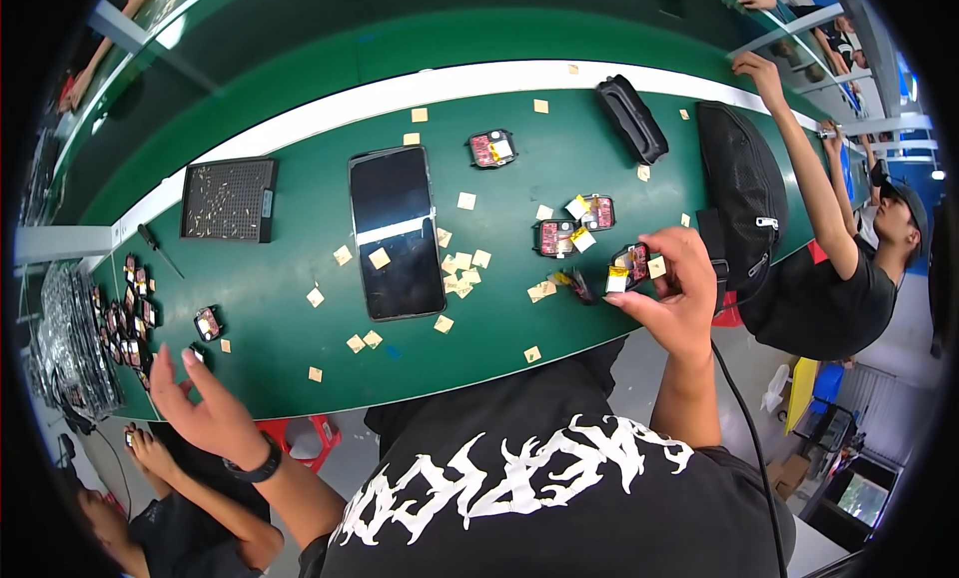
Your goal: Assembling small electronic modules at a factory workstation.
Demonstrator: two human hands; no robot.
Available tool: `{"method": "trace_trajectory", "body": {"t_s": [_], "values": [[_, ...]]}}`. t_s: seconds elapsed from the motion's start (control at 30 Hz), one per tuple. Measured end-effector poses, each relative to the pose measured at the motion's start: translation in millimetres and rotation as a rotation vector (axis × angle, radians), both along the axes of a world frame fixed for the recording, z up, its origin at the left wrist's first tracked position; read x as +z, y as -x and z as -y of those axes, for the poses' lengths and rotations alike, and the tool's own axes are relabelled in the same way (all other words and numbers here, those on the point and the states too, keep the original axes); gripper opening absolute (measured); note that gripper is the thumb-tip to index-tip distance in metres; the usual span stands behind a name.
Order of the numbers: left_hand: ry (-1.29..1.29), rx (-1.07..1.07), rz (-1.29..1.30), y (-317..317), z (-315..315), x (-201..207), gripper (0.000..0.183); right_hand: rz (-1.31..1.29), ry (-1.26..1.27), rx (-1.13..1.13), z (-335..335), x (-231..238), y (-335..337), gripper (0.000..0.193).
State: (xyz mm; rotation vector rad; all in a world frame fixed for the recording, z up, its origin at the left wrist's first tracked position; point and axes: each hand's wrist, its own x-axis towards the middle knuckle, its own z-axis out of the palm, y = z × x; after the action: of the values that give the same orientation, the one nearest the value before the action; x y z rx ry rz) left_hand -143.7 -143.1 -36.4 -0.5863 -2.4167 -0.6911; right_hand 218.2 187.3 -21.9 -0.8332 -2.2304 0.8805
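My right hand point(679, 293) grips a small black watch case point(628, 266) between thumb and fingers near the bench's front edge. A red circuit board and a white battery with yellow tape show in that case. A beige square sticker point(656, 267) lies against the fingers; whether it is stuck to them I cannot tell. Just left of this hand are two similar watch cases point(555, 238) with white and yellow batteries, and a dark part point(574, 285). My left hand point(208, 406) is raised at the left with fingers apart, holding nothing, close to a watch case point(208, 323).
A dark tablet point(395, 248) lies mid-bench among scattered beige squares point(467, 200). Also there are a black parts tray point(228, 200), a screwdriver point(158, 248), piled watch cases point(128, 318), an open black case point(631, 120) and a black bag point(741, 193). Co-workers sit on both sides.
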Motion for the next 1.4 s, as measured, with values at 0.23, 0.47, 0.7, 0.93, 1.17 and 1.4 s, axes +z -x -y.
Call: {"method": "trace_trajectory", "body": {"t_s": [0.23,0.47,0.7,0.93,1.17,1.4], "values": [[-0.23,-1.27,1.617,-111,-157,42,0.046,-0.012,0.054,0.529,2,25,35,0.066],[-0.535,-1.165,1.887,-111,-179,28,0.03,-0.134,0.591,0.304,20,30,38,0.048],[-0.73,-0.792,1.998,-119,-182,32,0.024,-0.253,1.141,-0.005,25,8,16,0.039],[-0.689,-0.797,1.776,-127,-185,32,0.038,-0.243,1.331,0.071,34,31,24,0.025],[-0.717,-0.827,1.585,-143,-184,39,0.036,-0.306,1.513,0.319,37,35,37,0.016],[-0.607,-0.906,1.479,-150,-177,40,0.03,-0.283,1.676,0.301,39,33,51,0.017]]}}
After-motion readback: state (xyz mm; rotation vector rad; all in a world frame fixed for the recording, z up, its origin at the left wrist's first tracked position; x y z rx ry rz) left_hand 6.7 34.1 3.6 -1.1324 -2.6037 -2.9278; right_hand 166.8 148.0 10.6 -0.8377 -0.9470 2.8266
